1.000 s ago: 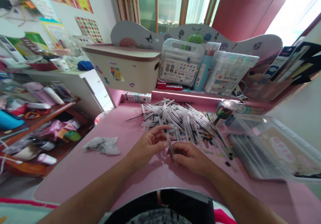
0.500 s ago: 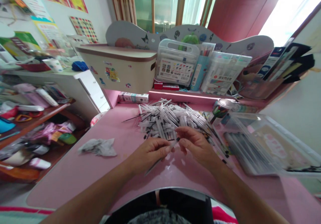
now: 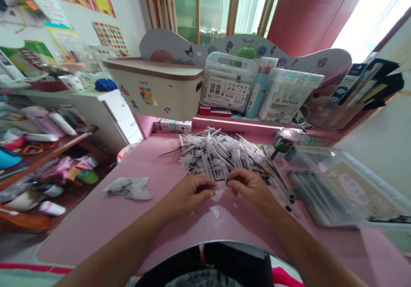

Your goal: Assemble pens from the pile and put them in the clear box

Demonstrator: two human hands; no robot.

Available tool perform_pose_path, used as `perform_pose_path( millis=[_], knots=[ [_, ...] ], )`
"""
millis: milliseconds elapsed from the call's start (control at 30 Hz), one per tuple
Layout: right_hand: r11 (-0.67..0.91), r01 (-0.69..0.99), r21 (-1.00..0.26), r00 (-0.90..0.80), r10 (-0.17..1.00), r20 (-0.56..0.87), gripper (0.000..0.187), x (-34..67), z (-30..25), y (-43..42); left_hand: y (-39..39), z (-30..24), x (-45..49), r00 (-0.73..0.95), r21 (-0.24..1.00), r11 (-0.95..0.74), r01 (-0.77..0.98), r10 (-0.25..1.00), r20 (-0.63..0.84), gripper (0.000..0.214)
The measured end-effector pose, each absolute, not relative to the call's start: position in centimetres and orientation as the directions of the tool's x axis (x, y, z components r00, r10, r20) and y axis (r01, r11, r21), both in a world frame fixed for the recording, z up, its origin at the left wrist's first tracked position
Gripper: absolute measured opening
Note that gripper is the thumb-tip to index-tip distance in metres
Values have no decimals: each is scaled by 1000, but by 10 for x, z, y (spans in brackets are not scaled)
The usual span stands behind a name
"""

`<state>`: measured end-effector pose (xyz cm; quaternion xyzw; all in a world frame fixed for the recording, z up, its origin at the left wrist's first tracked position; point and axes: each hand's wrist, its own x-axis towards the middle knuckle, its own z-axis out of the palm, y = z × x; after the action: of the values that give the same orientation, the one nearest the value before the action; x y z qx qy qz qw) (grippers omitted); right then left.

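Observation:
My left hand (image 3: 192, 191) and my right hand (image 3: 251, 186) meet fingertip to fingertip over the pink desk (image 3: 105, 218), both pinched on one clear pen barrel (image 3: 221, 185) held level between them. Right behind the hands lies a big pile of clear pen barrels and black refills (image 3: 224, 154). Both hands hover just above the desk surface, close to the pile's near edge.
A crumpled grey tissue (image 3: 127, 187) lies left of my hands. A clear plastic box with a tray of pens (image 3: 324, 188) sits at the right, a can (image 3: 282, 141) behind it. Marker cases (image 3: 229, 81) and a cream bin (image 3: 157, 85) stand on the back shelf.
A second ago my hands held a thin pen part upright near the desk's front. They have since lifted it, turned it level and closed in on it at the pile's edge.

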<state>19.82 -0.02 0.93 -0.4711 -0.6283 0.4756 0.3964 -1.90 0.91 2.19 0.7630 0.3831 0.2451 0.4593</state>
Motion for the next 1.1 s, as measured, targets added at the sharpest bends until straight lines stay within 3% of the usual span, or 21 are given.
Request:
perform_pose_path(
  millis=[100, 200, 267, 333, 433, 500, 633, 767, 867, 1000, 1100],
  knots=[
    [214, 384, -898, -224, 965, 135, 26, 197, 8, -1, 6, 20, -17, 544, 734, -478, 482, 820, 176, 19],
    [235, 430, -872, -235, 961, 143, 43, 198, 6, -2, 4, 15, -15, 550, 616, -584, 529, 789, 276, 19],
    [211, 383, -899, -250, 961, 118, 38, 200, 6, -3, 4, 12, -15, 552, 559, -622, 548, 772, 317, 19],
    [193, 336, -922, -270, 958, 102, 21, 201, 6, -4, 5, 10, -16, 548, 512, -642, 571, 762, 345, 19],
    [215, 395, -893, -267, 957, 112, 12, 200, 7, -4, 6, 7, -17, 545, 457, -662, 594, 749, 376, 18],
    [255, 475, -842, -260, 955, 143, 10, 198, 7, -3, 6, 5, -17, 547, 429, -675, 600, 738, 396, 18],
    [282, 507, -815, -297, 944, 143, 35, 198, 7, -2, 5, 3, -16, 560, 385, -695, 607, 718, 413, 18],
    [254, 448, -857, -295, 947, 126, 9, 199, 8, -5, 5, 3, -15, 560, 359, -686, 633, 726, 400, 19],
    [271, 482, -833, -276, 949, 149, 5, 197, 8, -5, 5, 3, -15, 559, 361, -684, 635, 728, 396, 19],
    [298, 505, -810, -308, 939, 153, 30, 195, 7, -3, 5, 3, -15, 559, 376, -684, 625, 729, 395, 19],
    [267, 463, -845, -299, 945, 134, 12, 197, 6, -5, 4, 4, -14, 543, 395, -662, 637, 749, 381, 19]
  ],
)
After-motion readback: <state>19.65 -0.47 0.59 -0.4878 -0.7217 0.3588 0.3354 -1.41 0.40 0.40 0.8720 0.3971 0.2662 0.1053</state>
